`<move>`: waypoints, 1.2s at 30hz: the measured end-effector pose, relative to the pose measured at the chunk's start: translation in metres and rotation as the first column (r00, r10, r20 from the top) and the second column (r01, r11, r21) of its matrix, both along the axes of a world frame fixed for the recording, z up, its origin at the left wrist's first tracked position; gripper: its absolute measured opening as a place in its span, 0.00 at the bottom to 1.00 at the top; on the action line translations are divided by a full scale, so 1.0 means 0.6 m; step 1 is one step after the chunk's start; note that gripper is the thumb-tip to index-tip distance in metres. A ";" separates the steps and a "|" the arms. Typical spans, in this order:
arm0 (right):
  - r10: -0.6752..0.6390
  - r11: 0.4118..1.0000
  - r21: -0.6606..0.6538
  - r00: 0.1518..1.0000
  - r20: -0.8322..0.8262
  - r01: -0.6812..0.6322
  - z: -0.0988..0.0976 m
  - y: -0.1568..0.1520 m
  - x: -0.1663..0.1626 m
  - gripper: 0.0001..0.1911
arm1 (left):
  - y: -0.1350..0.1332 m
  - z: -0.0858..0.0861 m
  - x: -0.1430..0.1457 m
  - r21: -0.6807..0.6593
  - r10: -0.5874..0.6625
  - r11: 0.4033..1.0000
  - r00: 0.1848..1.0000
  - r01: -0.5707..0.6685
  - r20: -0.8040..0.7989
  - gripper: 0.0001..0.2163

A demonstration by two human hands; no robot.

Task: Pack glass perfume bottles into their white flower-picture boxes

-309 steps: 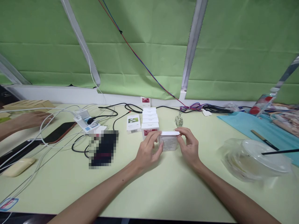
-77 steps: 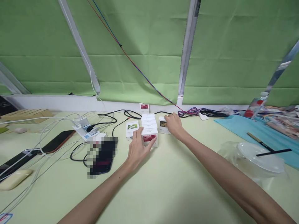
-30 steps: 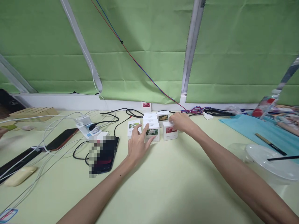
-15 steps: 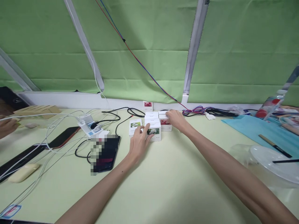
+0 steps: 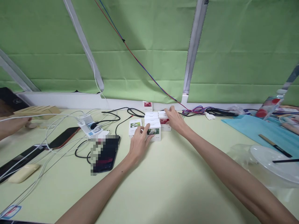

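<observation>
Several small white boxes with flower pictures stand in a cluster at the table's far middle. My left hand (image 5: 139, 143) rests with fingers spread against the front box with a white flower (image 5: 154, 132) and touches the box to its left (image 5: 135, 126). My right hand (image 5: 174, 119) lies stretched out over a box with a red picture (image 5: 164, 122) in the right row, fingers flat on its top. Another red-picture box (image 5: 147, 105) stands alone by the wall.
Cables, a power strip (image 5: 90, 126), phones (image 5: 61, 141) and a cream case (image 5: 22, 172) lie at left, where another person's hand (image 5: 14, 125) reaches. A clear lidded bowl (image 5: 271, 161) and blue cloth (image 5: 261, 130) sit at right. A bottle (image 5: 268, 104) stands by the wall.
My right hand has pushed the red-picture box back from the front into the row beside the stack and now opens flat over it. My left hand has stayed on the front box.
</observation>
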State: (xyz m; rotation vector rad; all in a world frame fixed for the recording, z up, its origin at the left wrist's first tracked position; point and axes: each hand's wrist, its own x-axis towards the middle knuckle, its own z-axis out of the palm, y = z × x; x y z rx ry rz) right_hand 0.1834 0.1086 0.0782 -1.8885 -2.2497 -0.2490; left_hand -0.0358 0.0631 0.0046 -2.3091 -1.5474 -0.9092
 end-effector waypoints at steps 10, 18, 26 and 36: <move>0.006 1.000 -0.003 0.999 -0.045 -0.007 -0.024 0.007 -0.008 0.42 | -0.006 0.007 0.003 -0.049 0.038 0.998 0.999 -0.039 -0.014 0.24; 0.014 1.000 0.026 1.000 0.023 -0.015 -0.025 0.008 -0.004 0.38 | -0.001 0.025 -0.005 0.032 0.070 0.997 0.984 -0.076 0.166 0.19; -0.010 0.998 0.062 0.999 0.032 0.008 -0.026 -0.001 -0.007 0.40 | 0.027 0.021 -0.036 -0.094 0.254 0.965 0.964 -0.246 0.085 0.18; -0.106 0.988 0.097 0.984 -0.140 0.120 -0.052 -0.097 -0.017 0.19 | 0.031 0.007 -0.036 -0.290 0.247 0.915 0.958 -0.280 -0.148 0.23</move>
